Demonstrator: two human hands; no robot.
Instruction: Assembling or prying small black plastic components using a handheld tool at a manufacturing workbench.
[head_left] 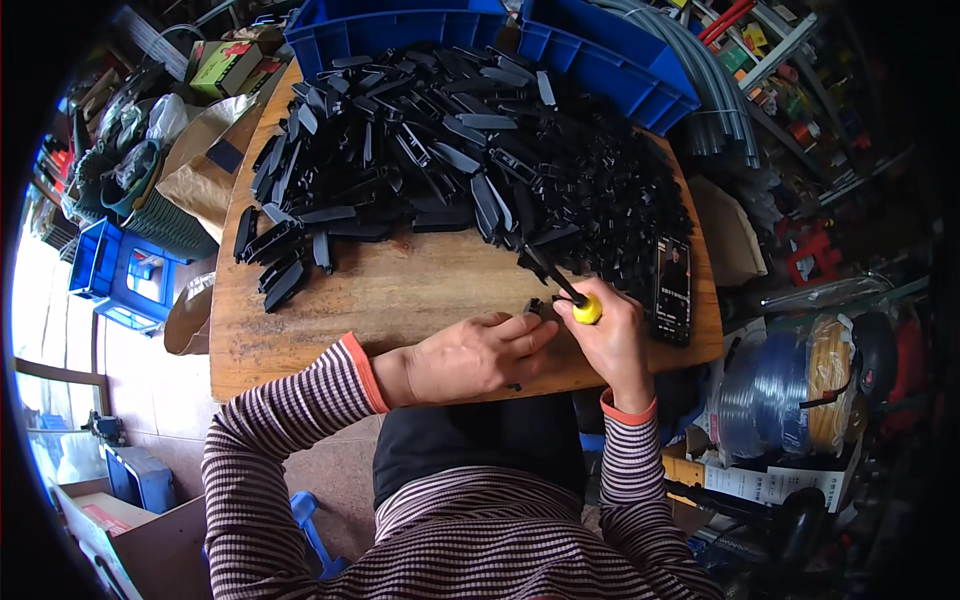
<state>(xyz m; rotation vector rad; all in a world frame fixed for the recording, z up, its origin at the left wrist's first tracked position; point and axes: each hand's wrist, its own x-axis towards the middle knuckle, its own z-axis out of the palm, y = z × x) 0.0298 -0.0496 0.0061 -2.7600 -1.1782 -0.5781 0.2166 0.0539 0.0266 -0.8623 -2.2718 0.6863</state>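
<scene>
At the near edge of the wooden table [330, 340], my right hand [614, 338] is closed round a screwdriver [586, 308] with a yellow end. Its black length slants away up and left, toward the heap. My left hand [478, 352] lies beside it, fingers curled and pinched at a small black plastic part [535, 306]; the fingertips partly hide it. Beyond both hands spreads a large heap of long black plastic pieces [430, 140]. Smaller black parts [620, 180] are piled at its right.
Blue plastic crates [400, 35] stand behind the heap. A phone with a lit screen [672, 290] lies at the table's right edge. Grey hoses [722, 110] curve down at the back right. Wrapped coils [770, 385] stand right of the table; brown paper bags [205, 170] stand left.
</scene>
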